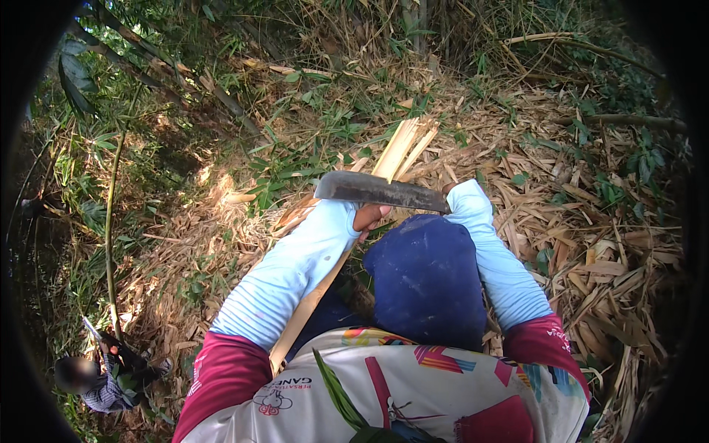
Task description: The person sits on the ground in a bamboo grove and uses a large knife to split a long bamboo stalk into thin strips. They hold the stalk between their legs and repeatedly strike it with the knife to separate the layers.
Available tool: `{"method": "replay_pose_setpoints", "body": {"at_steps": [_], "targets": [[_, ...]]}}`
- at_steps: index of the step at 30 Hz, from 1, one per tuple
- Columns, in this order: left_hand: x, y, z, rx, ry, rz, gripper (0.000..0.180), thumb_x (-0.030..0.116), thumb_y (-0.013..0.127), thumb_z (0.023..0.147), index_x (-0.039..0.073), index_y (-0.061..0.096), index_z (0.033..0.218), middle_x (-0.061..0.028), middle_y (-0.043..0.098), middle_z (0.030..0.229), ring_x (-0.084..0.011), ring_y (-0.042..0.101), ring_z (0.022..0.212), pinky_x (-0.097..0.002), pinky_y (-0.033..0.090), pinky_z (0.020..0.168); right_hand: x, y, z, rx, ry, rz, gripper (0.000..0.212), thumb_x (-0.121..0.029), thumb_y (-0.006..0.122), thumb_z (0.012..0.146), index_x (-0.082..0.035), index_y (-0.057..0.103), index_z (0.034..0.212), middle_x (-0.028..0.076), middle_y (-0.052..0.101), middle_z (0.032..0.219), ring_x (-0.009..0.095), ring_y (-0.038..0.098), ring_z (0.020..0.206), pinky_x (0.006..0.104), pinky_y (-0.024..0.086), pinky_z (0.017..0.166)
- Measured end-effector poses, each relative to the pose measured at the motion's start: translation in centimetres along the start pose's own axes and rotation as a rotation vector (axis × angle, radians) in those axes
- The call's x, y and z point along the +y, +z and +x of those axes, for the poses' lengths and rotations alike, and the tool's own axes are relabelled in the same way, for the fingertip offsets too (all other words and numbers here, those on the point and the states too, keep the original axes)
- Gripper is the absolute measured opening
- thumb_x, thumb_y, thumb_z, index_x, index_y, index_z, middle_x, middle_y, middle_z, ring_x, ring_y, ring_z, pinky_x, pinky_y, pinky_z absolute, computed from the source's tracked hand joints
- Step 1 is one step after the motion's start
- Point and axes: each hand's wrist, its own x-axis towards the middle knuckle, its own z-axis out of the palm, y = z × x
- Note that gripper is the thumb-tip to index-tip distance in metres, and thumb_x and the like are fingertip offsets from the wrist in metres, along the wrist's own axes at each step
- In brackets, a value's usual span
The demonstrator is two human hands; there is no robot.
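Straw-brown litter of dry leaves and sheaths (591, 284) covers the ground where I stand watching, with green shoots (277, 173) poking through at the centre left. Thick stalks (214, 92) lean across the upper left of the frame, and a thin upright stem (111, 229) rises along the left side. Grass and undergrowth crowd the top edge, partly in shade, while sunlit patches fall on the slope at left. At the lower left another person (111, 391) is down low among the plants.

Mid-frame, a pale split strip (402, 148) slants from the lap up past a dark-blue knee (425, 277), its far end parted into slivers. The left hand (369, 216) has its grip closed around that strip. A long, broad knife (380, 192) lies across it, just beyond those fingers. The right hand (448, 189) grips the knife's handle end, its fingers mostly hidden by a light-blue sleeve (491, 251).
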Motion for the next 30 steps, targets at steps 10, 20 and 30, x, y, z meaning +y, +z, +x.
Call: {"method": "replay_pose_setpoints", "body": {"at_steps": [10,20,30], "targets": [[-1.4,0.0,1.6,-0.020,-0.054,-0.046,0.031,0.016,0.069,0.082,-0.003,0.059,0.106,-0.0037,0.055,0.061,-0.0114,0.052,0.045,-0.0260,0.040,0.040,-0.4,-1.6,0.1,-0.165,0.119,0.045,0.046,-0.029,0.076,0.069,-0.016,0.065,0.112,0.011,0.069,0.108,0.031,0.066,0.101,0.0392,0.055,0.086],[-1.6,0.5,0.9,-0.081,-0.169,0.159,0.036,0.016,0.069,0.081,-0.001,0.057,0.110,-0.0034,0.054,0.060,-0.0110,0.050,0.045,-0.0256,0.039,0.040,-0.8,0.0,5.0,-0.524,0.034,0.039,0.045,-0.027,0.077,0.073,-0.014,0.063,0.114,0.008,0.068,0.113,0.030,0.066,0.102,0.0376,0.054,0.088],[-1.9,-3.3,0.3,-0.067,-0.131,-0.348,0.031,0.012,0.068,0.084,0.002,0.051,0.109,-0.0003,0.049,0.060,-0.0093,0.046,0.044,-0.0252,0.038,0.040,2.0,1.7,-0.8,0.088,0.281,0.434,0.025,-0.015,0.071,0.069,-0.010,0.070,0.093,0.018,0.068,0.089,0.036,0.067,0.087,0.0390,0.053,0.075]]}}
